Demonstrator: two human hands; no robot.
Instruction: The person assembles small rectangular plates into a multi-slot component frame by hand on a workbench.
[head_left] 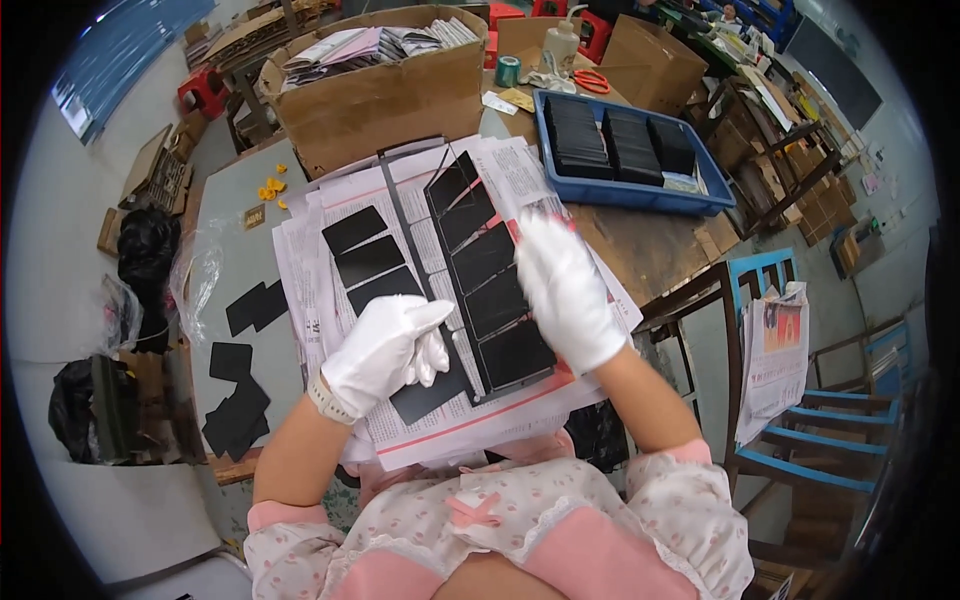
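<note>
On a stack of printed newspaper sheets [440, 430] lies a long, thin black frame [413, 230] with crossbars. A column of flat black rectangular plates [497, 307] runs along its right part, several of them. More black plates [367, 262] lie in a column to its left. My left hand [385, 350], in a white glove, is closed with its fingers curled above the frame's left bar; whatever it pinches is hidden. My right hand [567, 290], also white-gloved, hovers at the right edge of the plate column, its fingers smeared by motion.
Loose black plates [236, 415] lie at the table's left. A cardboard box [385, 125] full of papers stands behind the newspapers. A blue tray [640, 198] holds stacks of black plates at the back right, near red scissors [592, 80] and a squeeze bottle [561, 48]. A blue chair [735, 350] stands right.
</note>
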